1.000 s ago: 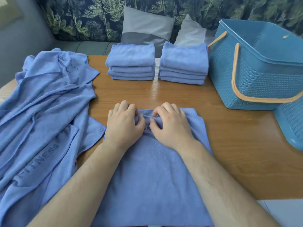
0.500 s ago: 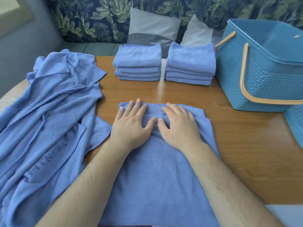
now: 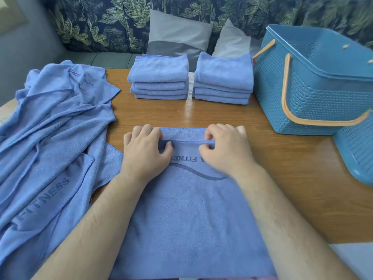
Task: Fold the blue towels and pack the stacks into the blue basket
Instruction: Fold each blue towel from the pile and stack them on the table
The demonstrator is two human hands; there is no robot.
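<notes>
A blue towel [image 3: 189,215] lies flat in front of me on the wooden table [image 3: 282,178], its printed lettering showing near the far end. My left hand [image 3: 146,150] and my right hand [image 3: 224,148] sit apart on that far end, each with fingers curled and thumb pinching the towel's upper hem. Two stacks of folded blue towels stand at the table's back, the left stack [image 3: 159,77] and the right stack [image 3: 224,79]. The blue basket [image 3: 314,93] with tan handles stands at the right, tilted.
A heap of unfolded blue towels [image 3: 50,142] covers the table's left side. A second blue plastic piece [image 3: 357,154] lies at the right edge below the basket. A sofa with grey cushions [image 3: 177,35] runs behind the table.
My hands moved apart from the towel's middle toward its far corners. Their fingers went from lying flat to curling round the hem.
</notes>
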